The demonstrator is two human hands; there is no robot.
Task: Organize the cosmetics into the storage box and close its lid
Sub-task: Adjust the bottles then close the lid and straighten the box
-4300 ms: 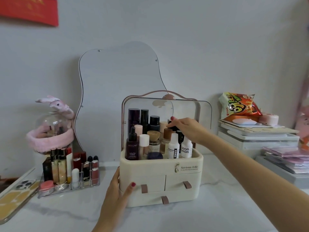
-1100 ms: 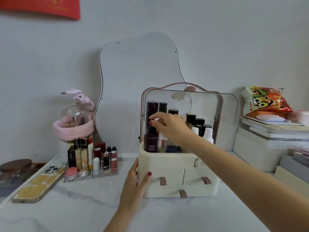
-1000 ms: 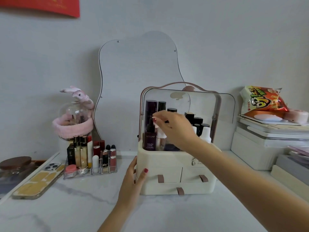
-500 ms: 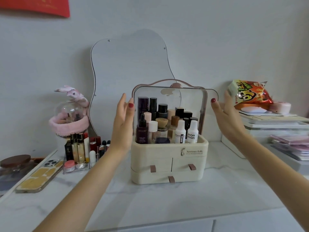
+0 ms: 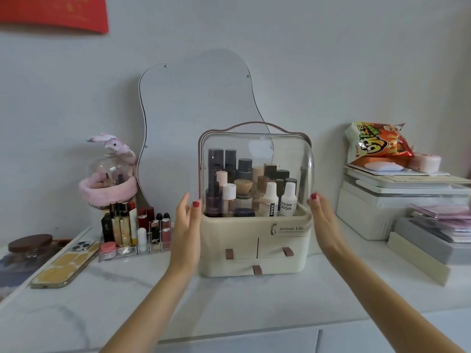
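A cream storage box (image 5: pixel 254 253) with three small drawers stands in the middle of the marble counter. Its clear domed lid (image 5: pixel 254 154) is down over the front, and several bottles (image 5: pixel 251 189) stand upright behind it. My left hand (image 5: pixel 186 230) is at the box's left side with straight fingers, thumb tip by the lid's lower left corner. On the right, my right hand (image 5: pixel 323 222) mirrors it, fingers straight, fingertip at the lid's lower right corner. Neither hand holds anything.
A clear lipstick organiser (image 5: pixel 135 233) sits left of the box, with a phone (image 5: pixel 63 263) and a pink-banded glass globe (image 5: pixel 109 179) nearby. A wavy mirror (image 5: pixel 198 103) leans on the wall behind. White boxes (image 5: pixel 397 200), a snack bag (image 5: pixel 377 146) and books (image 5: pixel 433 238) are at right.
The clear lid has swung from raised at the back to down over the front of the box. Both hands have dropped from the lid's upper sides to its lower corners.
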